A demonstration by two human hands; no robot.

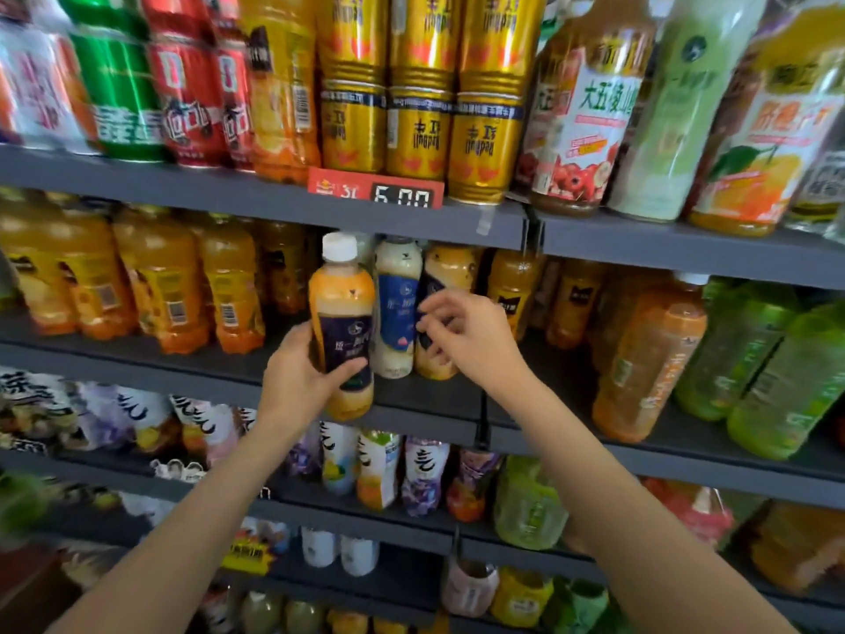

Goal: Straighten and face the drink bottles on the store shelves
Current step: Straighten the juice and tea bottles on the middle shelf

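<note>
On the second shelf (425, 404) from the top, at the middle of the head view, the left hand (302, 377) grips an orange bottle (343, 322) with a white cap and dark label, fingers and thumb curled round its lower half. It is lifted off the shelf, near the front edge, leaning slightly left, label toward the camera. Just right of it stand a pale bottle (397, 308) with a blue label and, beside that, a darker-labelled bottle (446, 286), both further back on the same shelf.

The right hand (462, 331) holds nothing. Its fingers are spread and loosely bent, reaching at the darker-labelled bottle; whether the fingertips touch it is hard to tell.

Likely trouble from here: the held bottle's cap sits close under the shelf above, so lifting it higher could knock that edge or the red price tag (376, 189). Setting it down tilted could tip it against the pale bottle and topple the row. The right hand, working in the narrow gap, could nudge the neighbours askew or turn a label away. The gold cans (418, 107) overhead stand near their shelf's front edge.
</note>
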